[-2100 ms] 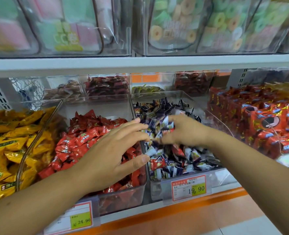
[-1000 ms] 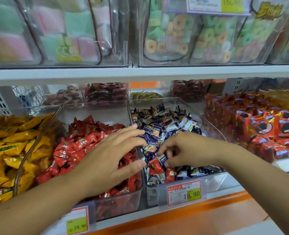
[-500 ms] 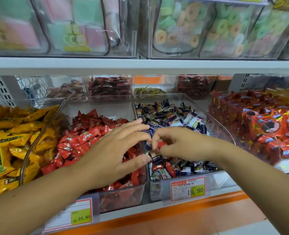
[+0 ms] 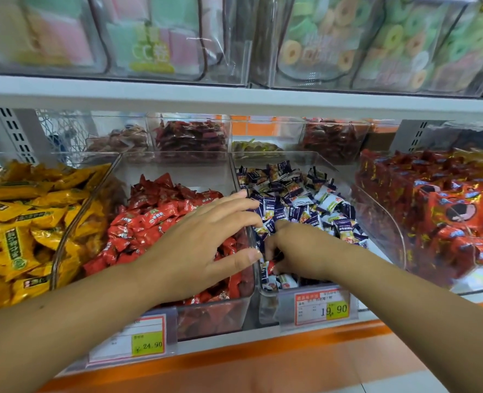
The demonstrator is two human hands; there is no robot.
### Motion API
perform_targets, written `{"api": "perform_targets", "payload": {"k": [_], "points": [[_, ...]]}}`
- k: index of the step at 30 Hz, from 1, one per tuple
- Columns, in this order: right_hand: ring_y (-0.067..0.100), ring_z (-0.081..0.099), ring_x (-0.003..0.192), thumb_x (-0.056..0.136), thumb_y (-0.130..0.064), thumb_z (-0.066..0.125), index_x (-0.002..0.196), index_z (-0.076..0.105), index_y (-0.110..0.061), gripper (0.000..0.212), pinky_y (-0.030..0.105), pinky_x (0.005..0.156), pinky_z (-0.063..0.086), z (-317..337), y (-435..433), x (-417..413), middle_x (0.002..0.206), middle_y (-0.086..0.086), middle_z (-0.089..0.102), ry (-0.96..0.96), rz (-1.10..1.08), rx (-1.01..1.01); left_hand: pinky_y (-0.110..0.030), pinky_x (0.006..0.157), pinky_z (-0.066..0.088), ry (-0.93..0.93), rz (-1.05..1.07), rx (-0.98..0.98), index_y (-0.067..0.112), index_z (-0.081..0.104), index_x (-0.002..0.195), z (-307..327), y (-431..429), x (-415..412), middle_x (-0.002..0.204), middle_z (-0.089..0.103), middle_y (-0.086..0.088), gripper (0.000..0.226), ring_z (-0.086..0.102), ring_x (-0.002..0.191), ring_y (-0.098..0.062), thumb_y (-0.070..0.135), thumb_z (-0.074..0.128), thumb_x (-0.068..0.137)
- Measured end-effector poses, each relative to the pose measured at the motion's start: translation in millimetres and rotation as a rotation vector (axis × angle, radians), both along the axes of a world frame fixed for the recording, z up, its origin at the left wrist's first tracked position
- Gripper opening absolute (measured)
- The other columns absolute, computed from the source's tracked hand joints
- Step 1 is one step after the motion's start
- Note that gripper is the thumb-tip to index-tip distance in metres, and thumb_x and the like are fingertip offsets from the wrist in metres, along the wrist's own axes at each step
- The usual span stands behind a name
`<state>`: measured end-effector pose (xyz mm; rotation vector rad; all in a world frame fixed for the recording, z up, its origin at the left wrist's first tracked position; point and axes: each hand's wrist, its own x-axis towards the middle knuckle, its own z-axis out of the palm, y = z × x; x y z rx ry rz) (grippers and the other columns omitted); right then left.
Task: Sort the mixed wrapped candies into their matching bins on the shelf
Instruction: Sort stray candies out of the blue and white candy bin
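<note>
The left hand (image 4: pixel 203 245) hovers flat over the red candies (image 4: pixel 149 222) in their clear bin (image 4: pixel 178 168), fingers spread straight, its grip released, fingertips reaching across the divider. The right hand (image 4: pixel 299 251) digs into the next bin (image 4: pixel 345 188) of blue-and-white candies (image 4: pixel 305 199), fingers curled down beside a stray red candy (image 4: pixel 270 268); whether that grip is grasping it, I cannot tell. Yellow packets (image 4: pixel 22 222) fill the bin at the left.

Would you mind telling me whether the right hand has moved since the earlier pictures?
Yes: the right hand has dropped lower, closer to the 19.90 price tag below it.
</note>
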<state>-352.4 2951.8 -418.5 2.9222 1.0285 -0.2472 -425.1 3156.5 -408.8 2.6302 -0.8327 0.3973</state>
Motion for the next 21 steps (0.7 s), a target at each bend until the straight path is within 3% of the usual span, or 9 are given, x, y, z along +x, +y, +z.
{"api": "perform_targets", "payload": {"k": [4, 6, 9, 11, 15, 17, 19, 21], "points": [[0.012, 0.055, 0.079, 0.087, -0.036, 0.068, 0.097, 0.064, -0.032, 0.012, 0.021, 0.067, 0.042, 16, -19, 0, 0.098, -0.006, 0.052, 0.301, -0.098, 0.347, -0.019, 0.109, 0.005, -0.001, -0.005, -0.010, 0.047, 0.038, 0.137, 0, 0, 1, 0.155, 0.021, 0.025, 0.056, -0.001, 0.143, 0.010, 0.074, 0.023, 0.090], [0.013, 0.052, 0.068, 0.089, -0.037, 0.066, 0.092, 0.060, -0.033, 0.008, 0.023, 0.059, 0.042, 30, -32, 0, 0.084, -0.005, 0.059, 0.393, -0.182, 0.500, -0.018, 0.109, 0.004, -0.007, -0.012, -0.009, 0.046, 0.039, 0.137, 1, 0, 2, 0.155, 0.022, 0.025, 0.056, -0.001, 0.143, 0.010, 0.073, 0.024, 0.090], [0.009, 0.047, 0.064, 0.095, -0.020, 0.058, 0.096, 0.058, -0.024, 0.005, 0.022, 0.061, 0.039, 46, -48, 2, 0.082, -0.014, 0.065, 0.460, -0.181, 0.582, -0.016, 0.109, 0.004, -0.019, -0.020, -0.016, 0.046, 0.040, 0.136, 0, 0, 3, 0.154, 0.023, 0.025, 0.054, 0.000, 0.143, 0.010, 0.071, 0.026, 0.091], [0.008, 0.045, 0.060, 0.098, -0.012, 0.049, 0.106, 0.058, -0.026, 0.018, 0.022, 0.059, 0.038, 52, -53, 2, 0.089, -0.012, 0.069, 0.494, -0.174, 0.545, -0.016, 0.109, 0.005, -0.024, -0.021, -0.019, 0.045, 0.041, 0.136, -1, 0, 4, 0.154, 0.024, 0.025, 0.054, 0.001, 0.143, 0.010, 0.071, 0.026, 0.091], [0.006, 0.044, 0.048, 0.099, -0.021, 0.043, 0.111, 0.062, -0.042, 0.031, 0.019, 0.050, 0.037, 52, -43, -8, 0.085, -0.005, 0.062, 0.418, -0.121, 0.295, -0.021, 0.112, 0.008, -0.029, -0.020, -0.021, 0.043, 0.042, 0.137, -2, 0, 5, 0.154, 0.025, 0.024, 0.056, 0.003, 0.144, 0.008, 0.071, 0.027, 0.091], [0.012, 0.054, 0.064, 0.092, -0.027, 0.057, 0.113, 0.062, -0.046, 0.029, 0.024, 0.059, 0.044, 41, -34, -12, 0.091, -0.007, 0.060, 0.358, -0.033, 0.139, -0.023, 0.112, 0.009, -0.027, -0.018, -0.020, 0.043, 0.042, 0.137, -3, -1, 5, 0.154, 0.025, 0.024, 0.055, 0.003, 0.144, 0.008, 0.071, 0.027, 0.092], [0.010, 0.051, 0.080, 0.086, -0.030, 0.068, 0.119, 0.060, -0.046, 0.037, 0.021, 0.067, 0.041, 26, -27, -11, 0.090, -0.017, 0.047, 0.226, 0.034, -0.023, -0.020, 0.110, 0.009, -0.025, -0.016, -0.022, 0.043, 0.042, 0.136, -3, -1, 5, 0.154, 0.025, 0.024, 0.054, 0.003, 0.144, 0.008, 0.071, 0.028, 0.092], [0.009, 0.048, 0.085, 0.084, -0.031, 0.071, 0.114, 0.064, -0.041, 0.032, 0.022, 0.069, 0.038, 17, -22, -9, 0.089, -0.018, 0.041, 0.155, 0.046, -0.030, -0.019, 0.110, 0.009, -0.023, -0.015, -0.024, 0.043, 0.043, 0.135, -2, -1, 4, 0.153, 0.026, 0.024, 0.054, 0.004, 0.144, 0.009, 0.071, 0.027, 0.091]]}}
